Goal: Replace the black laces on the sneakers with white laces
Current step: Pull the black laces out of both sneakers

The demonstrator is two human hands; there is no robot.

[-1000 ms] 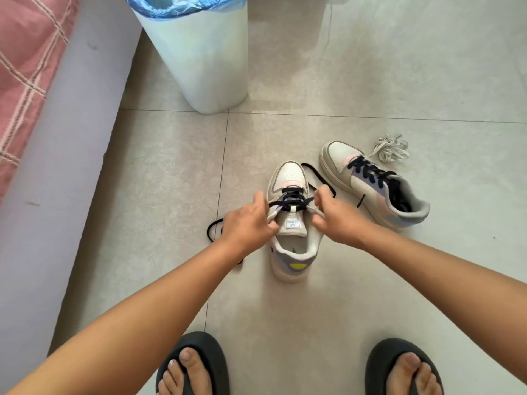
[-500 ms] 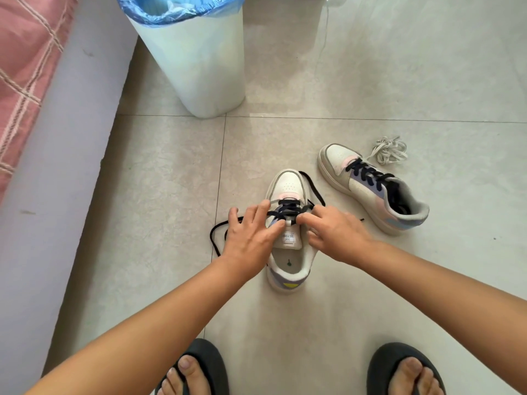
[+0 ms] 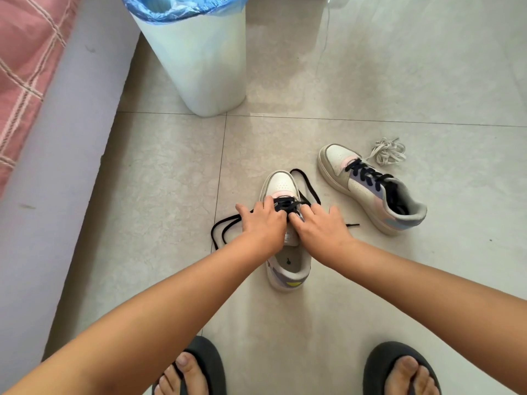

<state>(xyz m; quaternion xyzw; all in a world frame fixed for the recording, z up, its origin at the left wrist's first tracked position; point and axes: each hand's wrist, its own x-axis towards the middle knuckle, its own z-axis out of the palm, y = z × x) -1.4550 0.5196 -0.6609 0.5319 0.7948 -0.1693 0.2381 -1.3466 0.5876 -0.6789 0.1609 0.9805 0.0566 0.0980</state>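
A white and pastel sneaker (image 3: 281, 181) stands on the floor tiles in front of me, toe pointing away. Its black lace (image 3: 225, 226) is loosened, with loose ends trailing left and right of the shoe. My left hand (image 3: 261, 223) and my right hand (image 3: 320, 225) both sit on the lacing near the toe, fingertips pinching the crossed black lace. A second sneaker (image 3: 370, 189) with its black lace threaded lies to the right, angled. A bundle of white laces (image 3: 389, 151) lies beyond it.
A white bin (image 3: 199, 61) with a blue liner stands at the back. A grey bed frame (image 3: 57, 166) with pink bedding (image 3: 22, 67) runs along the left. My feet in dark sandals (image 3: 194, 366) are at the bottom edge.
Both hands have moved forward along the shoe from beside the tongue to the lower lacing near the toe. The camera view has shifted slightly.
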